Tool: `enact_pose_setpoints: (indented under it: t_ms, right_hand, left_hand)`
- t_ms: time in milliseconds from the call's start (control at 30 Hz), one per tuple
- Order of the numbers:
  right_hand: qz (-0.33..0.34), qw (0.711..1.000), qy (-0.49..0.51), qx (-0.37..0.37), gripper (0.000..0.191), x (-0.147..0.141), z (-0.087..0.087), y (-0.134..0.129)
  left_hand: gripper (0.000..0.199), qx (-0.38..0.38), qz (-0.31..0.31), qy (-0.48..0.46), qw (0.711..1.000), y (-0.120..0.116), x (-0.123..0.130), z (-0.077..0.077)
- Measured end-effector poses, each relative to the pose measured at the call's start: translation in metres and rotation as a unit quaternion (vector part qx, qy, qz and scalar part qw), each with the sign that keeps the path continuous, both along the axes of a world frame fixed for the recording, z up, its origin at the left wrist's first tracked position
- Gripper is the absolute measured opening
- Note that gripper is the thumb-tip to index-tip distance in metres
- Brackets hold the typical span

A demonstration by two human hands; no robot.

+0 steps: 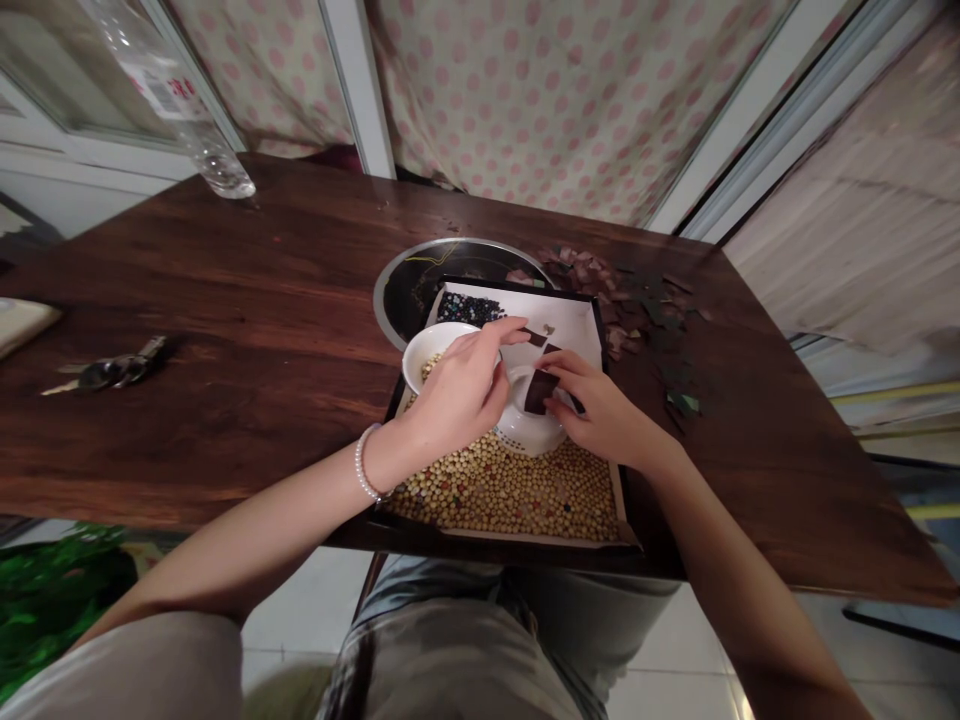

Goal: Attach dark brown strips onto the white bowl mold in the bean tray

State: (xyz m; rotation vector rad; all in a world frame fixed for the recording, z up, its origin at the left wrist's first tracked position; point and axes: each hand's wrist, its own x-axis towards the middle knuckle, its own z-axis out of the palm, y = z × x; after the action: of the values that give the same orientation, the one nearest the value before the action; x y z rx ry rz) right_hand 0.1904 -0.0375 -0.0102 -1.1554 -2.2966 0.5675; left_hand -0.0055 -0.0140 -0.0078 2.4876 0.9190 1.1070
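Observation:
My left hand (457, 390), with a pearl bracelet (364, 462) on the wrist, is over a small white bowl (429, 358) and appears to grip its rim. My right hand (600, 415) pinches a dark square piece (541, 392) just above a white perforated ceramic dish (531, 425). Both stand in a black-framed tray (600, 330) lined with white paper. Soybeans mixed with a few coloured bits (502, 495) cover its near part. A patch of dark beads (470, 308) lies at its far end, and several small dark pieces lie near my fingertips.
The dark wooden table (225, 270) holds a round metal-rimmed inset (401, 290) behind the tray. Brownish and green flakes (637, 315) are scattered to the right. Keys (120, 370) lie at left, and a plastic bottle (184, 110) stands at the far edge.

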Motion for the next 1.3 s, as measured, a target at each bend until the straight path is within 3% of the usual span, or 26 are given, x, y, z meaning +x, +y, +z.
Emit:
enact_pose_setpoints:
  t_ms: [233,500,733,867,933,1133,1300]
  right_hand:
    - [-0.033,0.997,0.075,-0.015,0.019,0.004,-0.002,-0.002]
    - [-0.045,0.997,0.060,-0.037,0.019,0.003,0.000,0.001]
    - [-0.069,0.990,0.100,-0.066,0.003,0.005,-0.006,0.008]
    - [-0.080,0.988,0.110,-0.075,0.027,0.006,-0.010,0.007]
    - [-0.081,0.988,0.115,-0.070,0.034,0.005,-0.010,0.007]
    - [-0.066,0.989,0.120,-0.062,0.013,0.002,-0.006,0.005]
    - [-0.061,0.989,0.117,-0.068,0.010,0.003,-0.006,0.003]
  left_hand:
    - [0.045,0.009,0.000,0.001,1.000,0.000,0.000,0.001]
    - [0.044,0.011,-0.012,-0.002,1.000,0.001,0.000,0.000]
    - [0.055,0.003,-0.079,0.070,0.994,-0.001,0.002,0.002]
    - [0.062,-0.006,-0.124,0.086,0.989,0.000,0.002,-0.001]
    - [0.061,-0.007,-0.122,0.088,0.989,0.002,0.001,-0.002]
    - [0.051,-0.004,-0.098,0.069,0.993,0.005,0.002,0.000]
    - [0.047,0.005,-0.087,0.077,0.993,0.004,0.002,0.000]
